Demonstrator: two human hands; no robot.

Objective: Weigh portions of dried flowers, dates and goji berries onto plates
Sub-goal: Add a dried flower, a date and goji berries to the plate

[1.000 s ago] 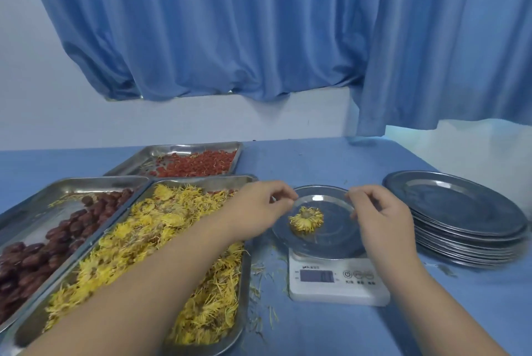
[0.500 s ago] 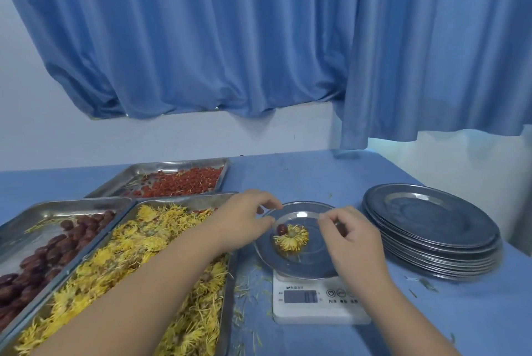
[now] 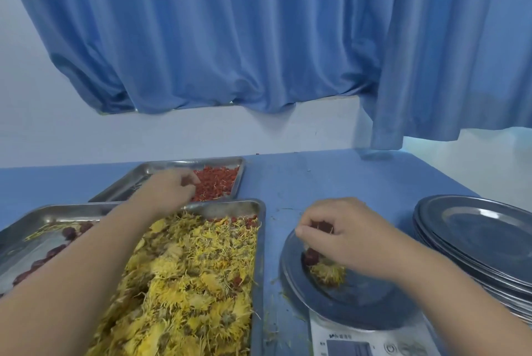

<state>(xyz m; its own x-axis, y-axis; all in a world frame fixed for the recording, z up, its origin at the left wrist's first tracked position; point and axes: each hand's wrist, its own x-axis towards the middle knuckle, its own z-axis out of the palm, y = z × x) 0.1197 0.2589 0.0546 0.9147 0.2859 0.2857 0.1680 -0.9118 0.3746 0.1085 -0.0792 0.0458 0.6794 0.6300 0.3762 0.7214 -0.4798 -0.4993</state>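
Goji berries (image 3: 218, 184) fill the tray behind and to the left of the scale (image 3: 371, 344). The left hand (image 3: 169, 188) is down among them with its fingers curled, though I can't quite tell whether it has any pinched. On the scale sits a plate (image 3: 354, 309) holding a dried flower (image 3: 328, 273) and a date (image 3: 310, 258). The right hand (image 3: 354, 237) hovers over that plate, fingertips pinching a few goji berries. Just left of the scale lies the flower tray (image 3: 230, 206); to its right are the stacked plates (image 3: 475, 229).

Bare table strip (image 3: 272, 240) runs between flower tray (image 3: 230, 206) and weighing plate (image 3: 359, 306); stacked plates (image 3: 475, 229) crowd the right.
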